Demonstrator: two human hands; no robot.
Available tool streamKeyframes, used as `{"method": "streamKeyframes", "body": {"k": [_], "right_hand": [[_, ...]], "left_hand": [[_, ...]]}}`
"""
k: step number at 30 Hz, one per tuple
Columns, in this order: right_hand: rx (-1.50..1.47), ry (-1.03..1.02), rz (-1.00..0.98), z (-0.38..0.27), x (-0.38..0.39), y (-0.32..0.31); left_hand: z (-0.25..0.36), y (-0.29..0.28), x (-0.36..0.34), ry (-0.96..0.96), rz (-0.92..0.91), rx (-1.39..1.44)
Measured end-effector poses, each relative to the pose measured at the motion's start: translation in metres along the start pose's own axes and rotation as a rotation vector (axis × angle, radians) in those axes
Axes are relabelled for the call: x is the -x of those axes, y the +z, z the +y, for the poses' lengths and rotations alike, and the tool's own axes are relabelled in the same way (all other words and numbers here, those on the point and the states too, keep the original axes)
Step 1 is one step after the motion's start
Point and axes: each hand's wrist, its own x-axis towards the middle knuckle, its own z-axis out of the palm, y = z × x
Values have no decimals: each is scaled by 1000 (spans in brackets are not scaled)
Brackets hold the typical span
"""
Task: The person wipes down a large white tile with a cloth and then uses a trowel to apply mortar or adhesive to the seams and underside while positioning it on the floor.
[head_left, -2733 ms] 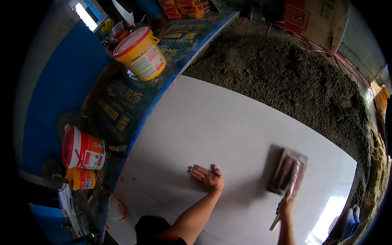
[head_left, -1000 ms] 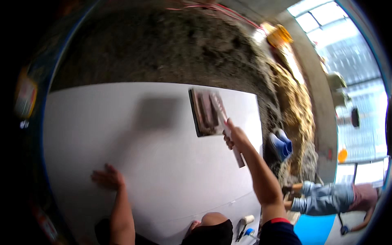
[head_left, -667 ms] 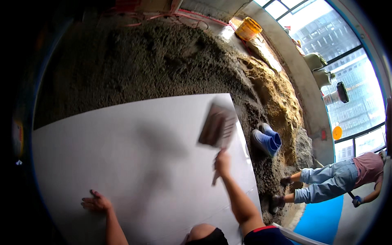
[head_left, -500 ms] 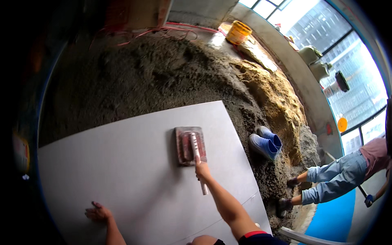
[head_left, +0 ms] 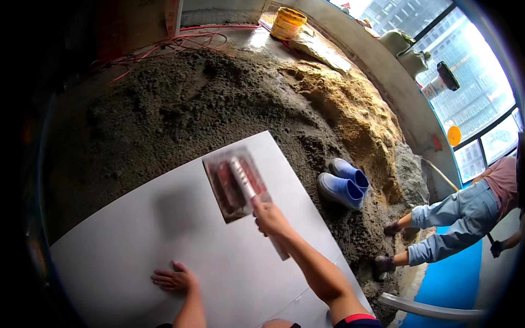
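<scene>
A large white tile (head_left: 131, 246) spreads out in front of me on a bed of dark grey mortar. My right hand (head_left: 270, 220) grips the pale handle of a tile tamper (head_left: 224, 188), a rectangular block with a worn red and grey top. The tamper is slightly blurred and held above the tile near its far right corner; its shadow falls well to the left. My left hand (head_left: 174, 277) lies flat on the tile nearer to me, fingers stretched out and holding nothing.
Blue-and-white shoes (head_left: 344, 183) stand on mortar right of the tile. Beyond are a yellow sand heap (head_left: 350, 109), a yellow bucket (head_left: 288, 23) and red hoses or cables (head_left: 186, 41). A co-worker in jeans (head_left: 459, 218) bends at the right, near a pale metal bar (head_left: 432, 307).
The tamper has risen off the tile, its shadow now apart from it. My left hand has slid rightward across the tile. The view has turned a little.
</scene>
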Motion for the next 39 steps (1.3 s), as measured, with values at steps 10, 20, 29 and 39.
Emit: {"method": "streamKeyframes", "body": {"k": [10,20,29,39], "right_hand": [[-1,-434,648,133,-45,-41],[-206,-306,285,-38,21,-78],[120,229,247,132,-19,0],[-33,-460,657,109,130,-48]], "left_hand": [[11,-16,8,401,138,215],[-13,-14,-24,378,106,127],[9,3,-16,436,241,208],[-1,-8,-19,359,53,-213]]}}
